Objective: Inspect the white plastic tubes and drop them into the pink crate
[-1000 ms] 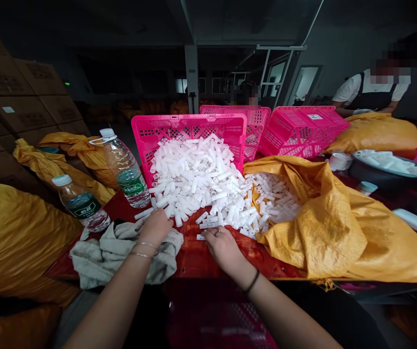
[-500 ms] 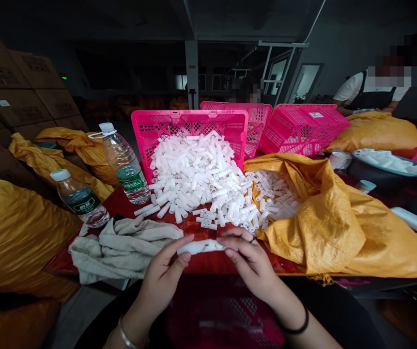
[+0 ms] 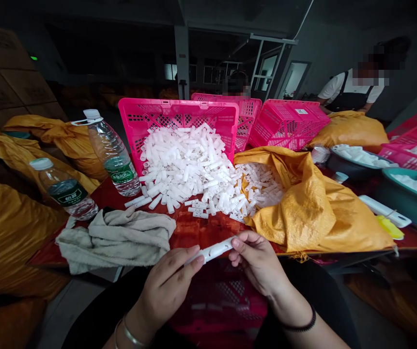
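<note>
Between my two hands is a white plastic tube (image 3: 215, 248) with small slots in its side, slanting up to the right. My left hand (image 3: 174, 278) pinches its lower left end between thumb and fingers. At the other end, my right hand (image 3: 257, 261) grips it with the thumb on top and the fingers curled. Beyond the hands, a heap of similar white tubes (image 3: 186, 167) spills from a tipped pink crate (image 3: 179, 107) onto the red table (image 3: 193, 232). Several tubes lie lined up at the heap's near edge.
A grey cloth (image 3: 117, 237) and two water bottles (image 3: 115, 157) are at the left. An open yellow woven sack (image 3: 313, 203) holding more tubes lies at the right. Farther right are a teal basin (image 3: 400, 201) and a white handled object (image 3: 384, 211). A person (image 3: 355, 92) stands behind.
The tube has gone from nearly level to slanting, its right end higher. My right hand's fingers have curled in around that end. The whole view has shifted slightly to the right.
</note>
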Tool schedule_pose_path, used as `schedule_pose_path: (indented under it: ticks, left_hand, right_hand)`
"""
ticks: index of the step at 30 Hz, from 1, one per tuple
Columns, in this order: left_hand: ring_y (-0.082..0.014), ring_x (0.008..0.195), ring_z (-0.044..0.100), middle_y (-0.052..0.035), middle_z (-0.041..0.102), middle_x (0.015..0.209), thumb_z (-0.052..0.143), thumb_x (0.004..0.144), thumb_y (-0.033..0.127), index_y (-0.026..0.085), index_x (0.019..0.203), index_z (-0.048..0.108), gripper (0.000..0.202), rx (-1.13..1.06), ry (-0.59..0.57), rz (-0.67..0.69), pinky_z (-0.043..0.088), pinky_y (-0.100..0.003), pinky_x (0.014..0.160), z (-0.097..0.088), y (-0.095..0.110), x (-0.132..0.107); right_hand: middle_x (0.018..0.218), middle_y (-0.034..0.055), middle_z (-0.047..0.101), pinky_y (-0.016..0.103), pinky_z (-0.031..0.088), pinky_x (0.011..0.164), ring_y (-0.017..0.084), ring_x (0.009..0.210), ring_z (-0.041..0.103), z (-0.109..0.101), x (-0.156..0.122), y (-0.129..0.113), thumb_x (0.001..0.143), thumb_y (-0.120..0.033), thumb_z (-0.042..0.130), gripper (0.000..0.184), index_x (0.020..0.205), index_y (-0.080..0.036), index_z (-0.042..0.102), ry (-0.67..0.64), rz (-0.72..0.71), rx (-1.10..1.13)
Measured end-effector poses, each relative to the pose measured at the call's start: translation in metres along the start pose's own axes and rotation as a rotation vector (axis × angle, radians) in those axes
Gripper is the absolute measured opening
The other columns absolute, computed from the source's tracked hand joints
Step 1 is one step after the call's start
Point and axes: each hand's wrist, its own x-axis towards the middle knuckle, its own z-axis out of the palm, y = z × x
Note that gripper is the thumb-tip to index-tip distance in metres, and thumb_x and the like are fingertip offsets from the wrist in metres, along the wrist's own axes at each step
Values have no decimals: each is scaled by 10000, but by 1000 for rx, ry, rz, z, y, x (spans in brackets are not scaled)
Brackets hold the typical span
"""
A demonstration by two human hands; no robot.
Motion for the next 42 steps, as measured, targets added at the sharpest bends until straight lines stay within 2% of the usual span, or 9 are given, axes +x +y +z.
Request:
schedule_pose_path:
  ticks: [4,8,10,16,21,26,31,36,42]
  left_hand:
    - [-164,670,678,-59,731,796,559,865,364,197,1049,649,264,-435,-190,-640,554,-263,619,7,13,5]
    - [-56,267,279,65,419,372,303,873,633,145,785,624,591,-988,-416,-1364,221,-168,283,17,33,6]
    - [-66,301,332,47,459,410,325,876,617,141,808,632,571,-935,-401,-1280,270,-175,307,20,36,2]
    - [-219,998,610,-70,676,1073,544,880,323,249,1258,530,385,-182,-464,-274,487,-350,909,18,2,-1]
    - [-252,1183,466,-143,510,1254,318,885,78,160,1294,477,446,340,-524,-523,370,-409,1025,12,-90,34]
    - [-246,1023,517,-82,562,1040,419,714,-19,197,994,646,420,329,-669,-517,413,-371,930,18,-163,61]
    - [-240,1052,510,-79,576,1027,434,745,3,212,916,629,334,248,-759,-433,381,-363,946,28,-166,64]
    - [-227,984,571,-48,637,913,501,708,22,213,875,606,275,111,-783,-424,410,-363,931,25,-160,65]
    - [-215,1021,578,-84,587,1171,532,774,158,207,1238,478,469,-69,-396,-563,449,-366,921,22,-134,69]
  right_hand:
    - [919,94,715,308,528,729,190,823,652,-6,-8,-5,855,-460,573,334,751,-170,704,-206,-295,-427]
    - [985,104,680,368,453,915,245,1144,530,-8,-15,-13,924,-444,453,386,779,-195,709,-479,-474,-654]
    - [945,95,671,353,460,895,236,1104,547,-8,-17,-14,915,-410,489,337,780,-197,713,-472,-431,-644]
    - [832,51,658,253,480,633,137,674,583,-39,-14,16,794,-422,652,278,714,-161,704,-176,-52,-425]
    - [712,42,658,287,473,635,188,652,615,-84,-13,67,733,-316,677,162,764,-164,628,35,45,-954]
    - [796,68,683,267,463,669,202,739,644,-43,12,68,812,-181,593,46,811,-164,636,-160,-169,-1527]
    - [985,116,686,339,419,847,244,955,578,17,99,46,878,-26,398,308,1008,-153,646,-141,-543,-1668]
    - [925,142,695,411,393,854,292,973,540,16,134,52,891,-84,426,255,918,-139,674,-178,-597,-1725]
    - [936,127,690,412,413,815,278,935,554,-4,116,55,886,-110,467,207,879,-153,670,-155,-653,-1725]
